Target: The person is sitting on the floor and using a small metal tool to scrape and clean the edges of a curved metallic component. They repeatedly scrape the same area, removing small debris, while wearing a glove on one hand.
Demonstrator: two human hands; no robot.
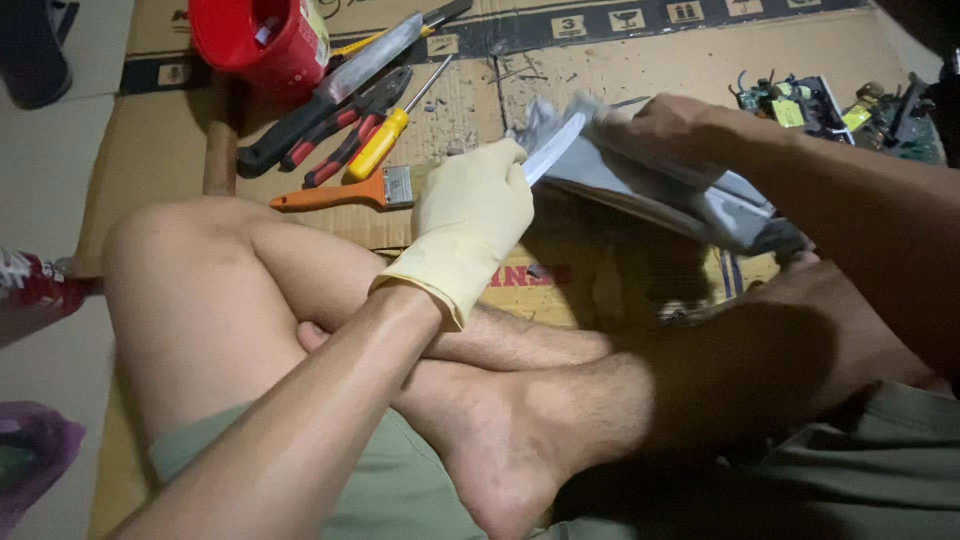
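Hands are meeting over the cardboard [640, 70]: we are closing our gloved left hand [470, 215] around the near end of a grey metal case [680, 195] whose long axis is running rightward, while our bare right hand [665, 130] is clamping its top.

Grey metal casing [690, 195] held tilted above flattened cardboard [640, 70]

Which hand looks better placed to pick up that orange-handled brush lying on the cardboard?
Probably the left hand, the gloved one. It sits right beside the brush, while the bare right hand is farther off and gripping the grey metal casing.
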